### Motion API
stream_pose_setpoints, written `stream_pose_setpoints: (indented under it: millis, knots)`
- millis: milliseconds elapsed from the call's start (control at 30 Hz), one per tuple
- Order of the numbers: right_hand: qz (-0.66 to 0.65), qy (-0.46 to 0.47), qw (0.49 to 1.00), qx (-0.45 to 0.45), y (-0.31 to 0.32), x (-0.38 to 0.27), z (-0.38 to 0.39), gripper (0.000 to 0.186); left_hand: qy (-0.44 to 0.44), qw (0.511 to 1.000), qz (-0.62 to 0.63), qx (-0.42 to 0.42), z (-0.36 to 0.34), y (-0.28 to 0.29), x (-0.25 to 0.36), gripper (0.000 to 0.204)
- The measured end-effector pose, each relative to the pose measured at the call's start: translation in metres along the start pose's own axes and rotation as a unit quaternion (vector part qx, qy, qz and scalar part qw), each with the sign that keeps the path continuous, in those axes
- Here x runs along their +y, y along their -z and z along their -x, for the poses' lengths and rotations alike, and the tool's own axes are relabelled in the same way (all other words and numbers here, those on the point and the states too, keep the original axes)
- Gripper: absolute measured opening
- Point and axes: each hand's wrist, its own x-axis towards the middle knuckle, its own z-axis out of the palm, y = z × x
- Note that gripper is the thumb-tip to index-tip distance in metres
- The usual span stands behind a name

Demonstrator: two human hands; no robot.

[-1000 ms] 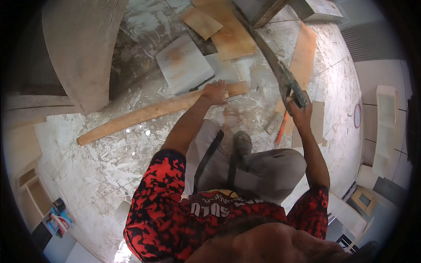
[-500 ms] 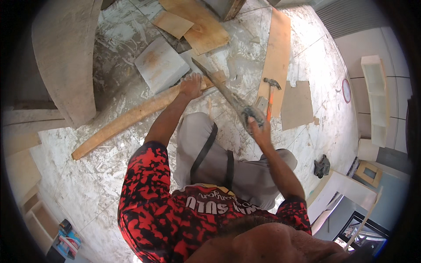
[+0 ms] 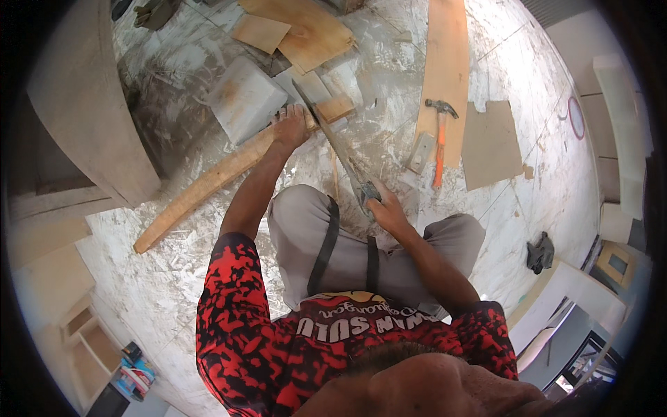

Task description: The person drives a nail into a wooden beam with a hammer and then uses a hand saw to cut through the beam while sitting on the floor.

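Observation:
My left hand (image 3: 291,124) grips a long wooden plank (image 3: 201,193) near its right end, which lies by a pale square slab (image 3: 240,94) on the floor. My right hand (image 3: 379,207) is closed on the dark handle of a handsaw (image 3: 335,149). The blade rests across the plank just right of my left fingers, slanting from the far end down toward my knees. To the right, a claw hammer with an orange handle (image 3: 440,149) lies on a long plywood strip (image 3: 441,55), beside a small grey piece (image 3: 420,153).
A large wooden panel (image 3: 76,118) stands at the left. Plywood scraps (image 3: 313,38) lie at the back, a brown board (image 3: 495,146) and a dark crumpled item (image 3: 538,251) at the right. A white shelf unit (image 3: 618,125) is at the right edge, wooden boxes (image 3: 90,326) lower left.
My right hand has brought the saw down and leftward from its raised position, so the blade now crosses the plank. My left hand stays on the plank.

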Motion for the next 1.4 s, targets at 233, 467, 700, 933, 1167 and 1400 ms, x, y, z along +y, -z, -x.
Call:
stream_pose_setpoints:
  millis: [233,467,700,933,1167,1400]
  knots:
    - [0.022,-0.051,0.996,-0.077,0.037,-0.029,-0.023,0.048,0.03,0.999,0.02,-0.03,-0.009,0.014,0.008,0.069]
    - [0.081,0.067,0.986,-0.129,0.106,-0.022,-0.071,0.054,0.007,0.998,0.042,0.037,-0.025,0.002,0.026,0.071]
    - [-0.148,0.088,0.98,-0.101,0.078,0.036,-0.029,0.064,-0.037,0.993,0.021,0.112,-0.026,-0.016,0.017,0.077]
    - [-0.134,0.12,0.982,0.058,-0.009,0.068,-0.02,0.058,-0.013,0.995,-0.064,0.081,-0.028,-0.007,0.017,0.094]
    - [-0.081,0.176,0.979,0.06,0.026,0.076,0.034,0.059,-0.037,0.99,-0.03,0.13,-0.021,-0.031,0.014,0.107]
    - [-0.11,0.146,0.981,0.058,0.001,0.057,-0.036,0.055,0.023,0.993,-0.066,0.092,-0.018,-0.021,0.026,0.102]
